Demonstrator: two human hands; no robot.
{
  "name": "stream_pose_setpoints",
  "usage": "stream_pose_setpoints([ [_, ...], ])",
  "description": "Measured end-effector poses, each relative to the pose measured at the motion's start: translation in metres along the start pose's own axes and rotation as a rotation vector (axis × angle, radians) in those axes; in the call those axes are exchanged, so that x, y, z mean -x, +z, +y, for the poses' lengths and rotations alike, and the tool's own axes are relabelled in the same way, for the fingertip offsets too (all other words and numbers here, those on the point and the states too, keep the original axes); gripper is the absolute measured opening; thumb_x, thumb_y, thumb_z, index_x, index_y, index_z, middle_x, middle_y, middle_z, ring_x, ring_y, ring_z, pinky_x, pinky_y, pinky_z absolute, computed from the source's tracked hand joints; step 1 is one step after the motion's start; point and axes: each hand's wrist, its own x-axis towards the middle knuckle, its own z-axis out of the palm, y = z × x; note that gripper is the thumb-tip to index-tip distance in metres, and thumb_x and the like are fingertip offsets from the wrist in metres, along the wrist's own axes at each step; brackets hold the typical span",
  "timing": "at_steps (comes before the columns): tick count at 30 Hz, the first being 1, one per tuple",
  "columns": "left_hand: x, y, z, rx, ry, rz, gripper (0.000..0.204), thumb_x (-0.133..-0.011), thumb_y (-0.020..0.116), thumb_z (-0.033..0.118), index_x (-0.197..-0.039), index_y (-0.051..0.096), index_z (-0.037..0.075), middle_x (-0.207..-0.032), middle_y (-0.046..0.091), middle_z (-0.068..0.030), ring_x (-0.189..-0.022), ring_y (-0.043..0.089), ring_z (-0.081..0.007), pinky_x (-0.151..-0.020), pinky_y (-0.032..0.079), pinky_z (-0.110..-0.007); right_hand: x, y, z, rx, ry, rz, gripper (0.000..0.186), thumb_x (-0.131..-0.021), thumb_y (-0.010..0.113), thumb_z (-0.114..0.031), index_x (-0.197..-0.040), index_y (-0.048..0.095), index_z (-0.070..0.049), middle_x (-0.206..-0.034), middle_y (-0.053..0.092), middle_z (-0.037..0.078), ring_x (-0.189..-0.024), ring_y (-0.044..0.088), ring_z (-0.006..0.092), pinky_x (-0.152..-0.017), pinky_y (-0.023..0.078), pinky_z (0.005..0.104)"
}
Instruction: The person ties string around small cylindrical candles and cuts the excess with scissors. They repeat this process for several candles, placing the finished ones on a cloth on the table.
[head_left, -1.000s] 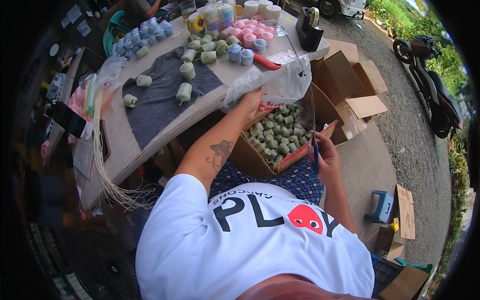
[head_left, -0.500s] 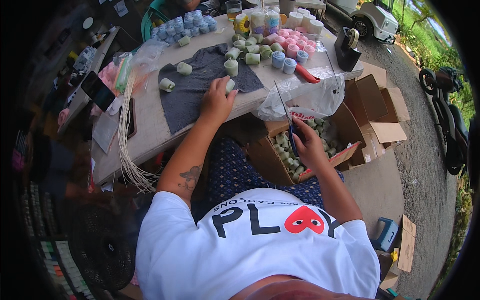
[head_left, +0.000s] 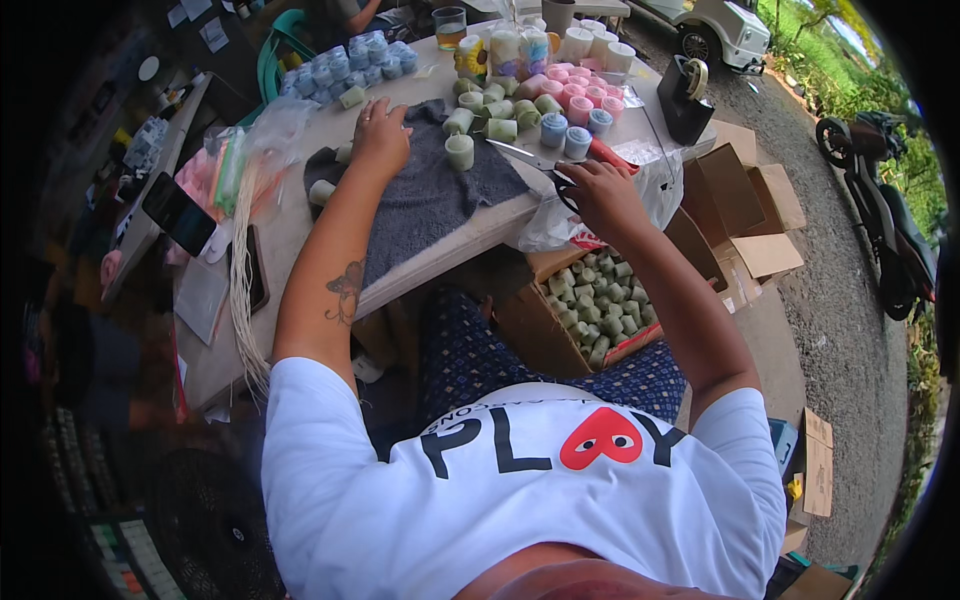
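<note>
My left hand [head_left: 382, 142] reaches over the far left of a dark grey cloth [head_left: 430, 215], fingers extended and apart, with no held object visible. Near its fingertips lies a pale green candle [head_left: 352, 97]. Under my left wrist and forearm, two more green candles [head_left: 321, 192] are partly covered. My right hand [head_left: 605, 195] grips dark-handled scissors [head_left: 525, 155] at the table's front edge, the blades pointing left. Just beyond the tips, one green candle [head_left: 460, 152] stands upright on the cloth, with several green candles [head_left: 502, 130] grouped behind it.
Blue candles [head_left: 577, 142] and pink candles [head_left: 578, 110] stand near a red-handled tool [head_left: 610, 155]. A cardboard box [head_left: 530, 320] full of green candles sits below the table edge, beneath a plastic bag [head_left: 650, 195]. White cords [head_left: 245, 290] hang off the left side.
My left hand has moved left and away, and the candle it held is no longer visible. My right hand has raised the scissors from above the box to the table edge.
</note>
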Motion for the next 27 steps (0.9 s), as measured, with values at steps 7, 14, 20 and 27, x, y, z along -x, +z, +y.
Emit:
stream_pose_setpoints([
  [7,0.031,-0.01,0.083,0.611,-0.047,-0.113,0.049,-0.078,0.07,0.025,-0.119,0.052,0.006,-0.113,0.055,-0.0198,-0.106,0.055,-0.0371,-0.089,0.045,-0.044,-0.021,0.036,0.008,0.051,-0.121,0.187,0.03,-0.084,0.055,-0.012,-0.113,0.061,-0.009,-0.108,0.058,0.009,-0.109,0.051,0.0263,-0.092,0.037,0.0401],
  [14,-0.006,0.004,0.043,0.373,-0.271,0.056,0.043,-0.075,0.07,0.024,-0.111,0.053,0.005,-0.102,0.06,-0.0202,-0.096,0.059,-0.038,-0.082,0.048,-0.043,0.099,0.032,0.0,-0.345,0.139,0.071,0.015,-0.08,0.065,-0.016,-0.09,0.063,-0.005,-0.096,0.06,0.013,-0.092,0.057,0.0334,-0.082,0.044,0.0421],
  [20,-0.002,0.021,0.005,-0.099,-0.266,-0.012,0.063,-0.078,0.069,0.031,-0.129,0.042,0.007,-0.135,0.035,-0.0216,-0.124,0.037,-0.0403,-0.102,0.033,-0.046,0.218,0.07,0.057,-0.233,0.627,-0.438,0.026,-0.079,0.068,-0.028,-0.084,0.062,-0.003,-0.089,0.059,0.016,-0.088,0.058,0.0352,-0.078,0.046,0.0423],
  [27,0.078,-0.057,0.123,0.264,0.035,0.066,0.054,-0.078,0.072,0.024,-0.124,0.049,0.009,-0.136,0.034,-0.0187,-0.127,0.033,-0.0365,-0.104,0.03,-0.047,0.226,0.1,0.058,-0.168,0.715,-1.155,0.024,-0.079,0.067,-0.025,-0.092,0.065,-0.005,-0.099,0.064,0.014,-0.09,0.063,0.0293,-0.074,0.051,0.0403],
])
